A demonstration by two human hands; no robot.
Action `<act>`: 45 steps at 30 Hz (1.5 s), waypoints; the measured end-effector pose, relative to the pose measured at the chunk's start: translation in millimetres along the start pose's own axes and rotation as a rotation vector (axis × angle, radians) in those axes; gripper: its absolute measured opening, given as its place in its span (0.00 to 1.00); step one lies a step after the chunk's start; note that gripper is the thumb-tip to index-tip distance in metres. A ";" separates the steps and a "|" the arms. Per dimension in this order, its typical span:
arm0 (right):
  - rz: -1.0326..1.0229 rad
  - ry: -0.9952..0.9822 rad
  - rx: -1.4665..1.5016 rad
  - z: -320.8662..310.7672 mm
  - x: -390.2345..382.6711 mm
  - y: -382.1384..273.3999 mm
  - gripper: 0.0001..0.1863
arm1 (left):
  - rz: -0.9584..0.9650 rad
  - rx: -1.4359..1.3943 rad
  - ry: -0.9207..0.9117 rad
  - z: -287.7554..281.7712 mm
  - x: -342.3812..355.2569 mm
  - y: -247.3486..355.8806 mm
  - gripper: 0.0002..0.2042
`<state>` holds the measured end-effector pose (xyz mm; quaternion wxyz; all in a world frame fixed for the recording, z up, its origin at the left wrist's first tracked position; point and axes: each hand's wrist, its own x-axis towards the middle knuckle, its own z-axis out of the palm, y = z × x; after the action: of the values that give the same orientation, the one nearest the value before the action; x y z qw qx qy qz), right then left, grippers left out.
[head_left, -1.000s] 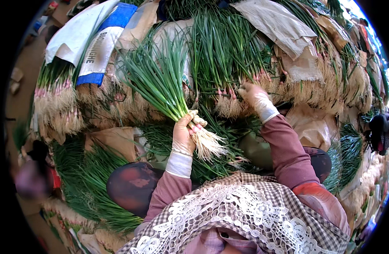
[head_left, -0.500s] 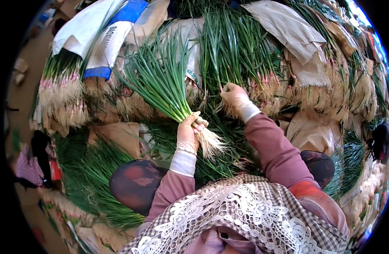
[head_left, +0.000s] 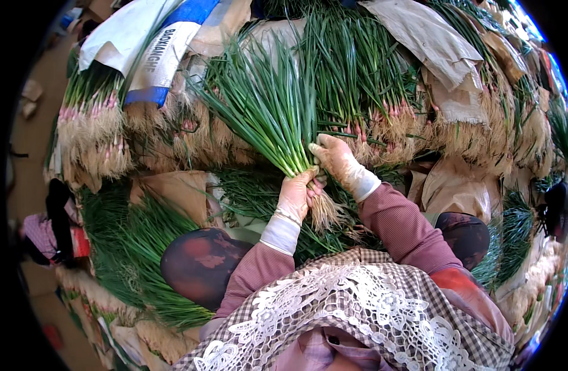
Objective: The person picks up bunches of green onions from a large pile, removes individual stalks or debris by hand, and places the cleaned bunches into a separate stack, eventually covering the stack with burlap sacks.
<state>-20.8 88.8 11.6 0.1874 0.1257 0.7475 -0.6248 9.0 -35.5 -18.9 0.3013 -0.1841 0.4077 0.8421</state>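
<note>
My left hand [head_left: 297, 195], in a thin pale glove, is closed round a bunch of spring onions [head_left: 275, 133] just above the pinkish bulbs. Its green leaves fan up and away to the left, and the pale roots [head_left: 328, 211] hang below the fist. At the bunch's right side is my right hand [head_left: 338, 159], gloved too, with curled fingers pinching a spring onion against the other stems. The fingertips are partly hidden. Beyond the hands lies a thick row of spring onions [head_left: 352, 74], roots toward me.
Pale sacking [head_left: 423, 40] and a white-and-blue sack [head_left: 157, 59] cover parts of the far row. More spring onions [head_left: 151, 260] lie at left by my knee [head_left: 203, 266]. Brown paper [head_left: 460, 188] sits by my other knee [head_left: 463, 240].
My right hand has drawn a spring onion from the far row toward me, against the bunch. My left hand has moved the bunch right and slightly away to meet it.
</note>
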 end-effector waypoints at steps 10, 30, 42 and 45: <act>0.103 -0.280 -1.017 3.2 33.0 55.7 0.14 | 0.077 -0.233 -0.050 -4.0 -13.2 15.6 0.09; -0.339 -0.004 -0.485 -13.9 1.9 47.6 0.19 | -0.012 -0.079 0.085 -0.7 2.6 10.0 0.08; 0.160 -0.301 -0.907 -14.1 9.8 58.8 0.19 | 0.047 -0.254 -0.170 19.5 -5.5 -0.1 0.05; 0.052 -0.106 -0.996 -32.4 -11.3 41.8 0.20 | -0.029 -0.297 -0.120 21.9 -5.7 1.4 0.12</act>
<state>3.0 128.9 -15.6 0.2782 0.0077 0.9410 -0.1926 10.9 -20.7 -1.8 0.3067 -0.1818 0.2570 0.8982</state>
